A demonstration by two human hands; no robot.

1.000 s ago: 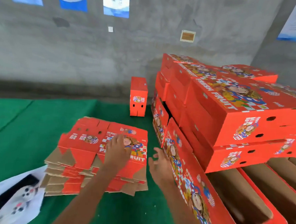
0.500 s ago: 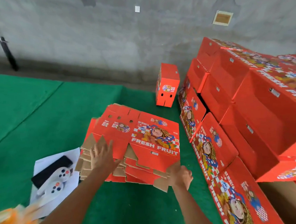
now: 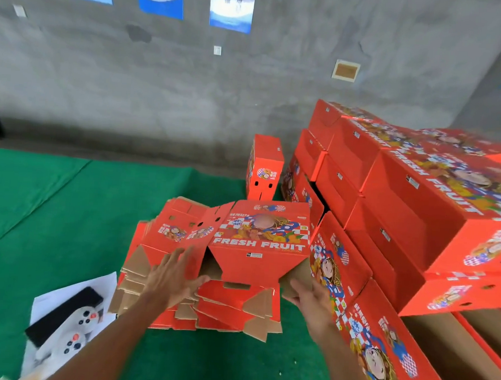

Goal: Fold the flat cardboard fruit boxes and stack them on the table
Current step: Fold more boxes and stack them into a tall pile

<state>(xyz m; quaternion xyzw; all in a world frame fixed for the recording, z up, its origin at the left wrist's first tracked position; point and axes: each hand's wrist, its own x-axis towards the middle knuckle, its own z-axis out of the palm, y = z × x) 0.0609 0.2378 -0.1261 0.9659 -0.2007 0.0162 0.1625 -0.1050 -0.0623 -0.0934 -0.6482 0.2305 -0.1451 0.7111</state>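
Observation:
A pile of flat red cardboard fruit boxes lies on the green table cover. The top box, printed FRESH FRUIT, is lifted off the pile and partly opened, its brown flaps hanging toward me. My left hand presses with straight fingers against its left panel. My right hand grips the brown flap at its lower right corner. Folded red boxes are stacked at the right, up to three high.
One small folded red box stands upright near the grey wall. A white sheet with a black device and white controllers lies at the lower left. Open brown box interiors show at the lower right. Green cover spreads to the left.
The top flat box has risen off the pile and begun to open. My right hand moved up under its right flap, my left hand shifted right onto its left panel.

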